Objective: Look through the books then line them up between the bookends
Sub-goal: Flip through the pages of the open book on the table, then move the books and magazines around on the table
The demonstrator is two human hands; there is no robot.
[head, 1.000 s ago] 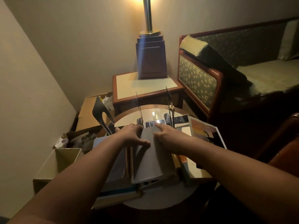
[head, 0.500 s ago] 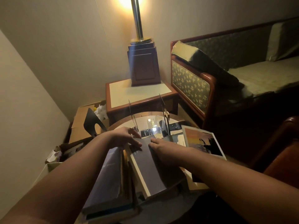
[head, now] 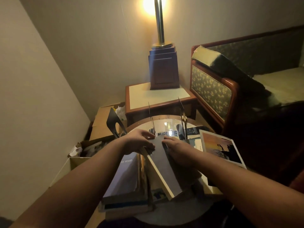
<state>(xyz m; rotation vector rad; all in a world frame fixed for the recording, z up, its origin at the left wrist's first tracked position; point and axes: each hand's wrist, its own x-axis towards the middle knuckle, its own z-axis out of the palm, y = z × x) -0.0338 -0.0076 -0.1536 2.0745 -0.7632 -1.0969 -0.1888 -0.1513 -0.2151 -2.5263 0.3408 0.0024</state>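
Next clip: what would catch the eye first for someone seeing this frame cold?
The glowing brass-stemmed lamp at top centre draws the eye first. Below it, the left hand and right hand hold a tilted grey-covered book at its far end, just short of two thin upright metal bookends on the round table.

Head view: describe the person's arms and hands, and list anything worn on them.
Both arms are bare as far as the frame shows: no sleeve covers the left forearm or the right forearm. The left hand and right hand wear no gloves, and no watch, bracelet or ring shows, though the dim light could hide a thin band.
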